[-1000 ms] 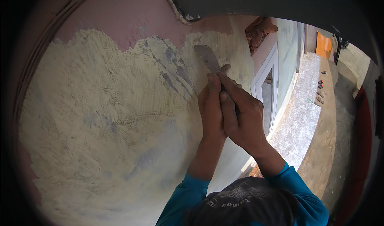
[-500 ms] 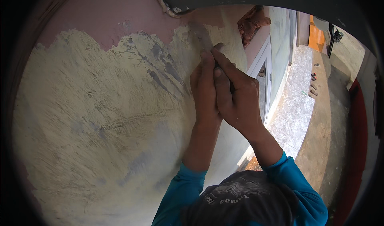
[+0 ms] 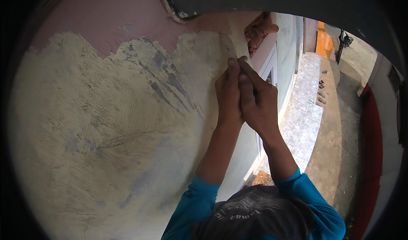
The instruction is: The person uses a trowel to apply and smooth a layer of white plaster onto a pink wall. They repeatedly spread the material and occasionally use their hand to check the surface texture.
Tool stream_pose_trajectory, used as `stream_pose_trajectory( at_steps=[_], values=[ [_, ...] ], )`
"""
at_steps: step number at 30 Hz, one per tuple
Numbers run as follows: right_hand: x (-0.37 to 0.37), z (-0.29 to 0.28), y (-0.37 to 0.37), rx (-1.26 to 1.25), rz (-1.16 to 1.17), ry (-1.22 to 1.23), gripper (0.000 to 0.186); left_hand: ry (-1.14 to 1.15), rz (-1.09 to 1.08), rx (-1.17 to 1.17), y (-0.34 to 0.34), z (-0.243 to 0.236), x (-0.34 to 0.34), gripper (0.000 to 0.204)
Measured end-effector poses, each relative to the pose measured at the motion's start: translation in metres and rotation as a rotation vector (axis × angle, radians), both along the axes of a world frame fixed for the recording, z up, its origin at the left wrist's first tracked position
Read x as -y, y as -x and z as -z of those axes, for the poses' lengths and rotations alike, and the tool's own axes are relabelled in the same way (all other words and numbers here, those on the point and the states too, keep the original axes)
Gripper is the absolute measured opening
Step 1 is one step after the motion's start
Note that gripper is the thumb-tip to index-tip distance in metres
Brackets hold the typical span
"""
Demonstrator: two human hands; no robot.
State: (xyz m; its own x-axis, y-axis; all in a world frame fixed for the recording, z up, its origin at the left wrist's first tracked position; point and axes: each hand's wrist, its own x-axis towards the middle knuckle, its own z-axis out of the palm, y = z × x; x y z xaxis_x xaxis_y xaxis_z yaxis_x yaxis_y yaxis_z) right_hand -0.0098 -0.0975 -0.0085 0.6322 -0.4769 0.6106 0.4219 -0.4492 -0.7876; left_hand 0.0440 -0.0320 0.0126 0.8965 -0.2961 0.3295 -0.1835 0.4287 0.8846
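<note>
Both my hands are closed together around a scraper, with its handle mostly hidden by my fingers. Its thin greyish blade (image 3: 228, 46) points up and lies against the wall. My left hand (image 3: 228, 96) grips from the left, thumb up along the tool. Pressed against it is my right hand (image 3: 260, 106), with its index finger stretched toward the blade. The wall surface (image 3: 97, 112) around them is pale, rough and streaked. Grey patches (image 3: 172, 85) show left of my hands, and pink paint (image 3: 102, 15) with a ragged edge covers the upper part.
A dark overhang (image 3: 276, 0) crosses the top. Right of the blade is a reddish-brown crumpled-looking object (image 3: 260, 29), above a white frame (image 3: 270, 63). Below right runs a light tiled strip (image 3: 299, 117), with several pieces of footwear (image 3: 321, 86) beside it and a red band (image 3: 374, 155) farther right.
My hands and the scraper have moved right along the wall, away from the grey patches and closer to the reddish-brown object. The view has shifted slightly. Both hands keep their grip.
</note>
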Motion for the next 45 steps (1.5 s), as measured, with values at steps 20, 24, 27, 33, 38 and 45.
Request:
stream_pose_trajectory(
  at_steps=[20, 24, 27, 33, 38, 45],
  values=[
    [0.024, 0.011, -0.012, 0.065, -0.047, -0.101, 0.045, 0.154, 0.211, -0.022, -0.024, 0.023, 0.022, 0.048],
    [0.023, 0.002, -0.016, 0.086, -0.042, -0.067, 0.046, 0.108, 0.139, -0.235, -0.025, 0.016, 0.024, 0.047],
    [0.024, -0.002, -0.019, 0.035, -0.047, -0.119, 0.047, 0.106, 0.226, -0.067, -0.031, 0.015, 0.025, 0.046],
    [0.027, 0.0, -0.017, -0.04, -0.069, -0.152, 0.047, 0.094, 0.126, -0.23, -0.034, 0.016, 0.027, 0.044],
    [0.031, 0.0, -0.017, -0.049, -0.096, -0.139, 0.048, 0.095, 0.191, -0.155, -0.03, 0.014, 0.027, 0.045],
    [0.033, -0.004, -0.013, 0.005, -0.095, -0.13, 0.049, 0.108, 0.186, -0.085, -0.028, 0.011, 0.031, 0.048]
  ],
)
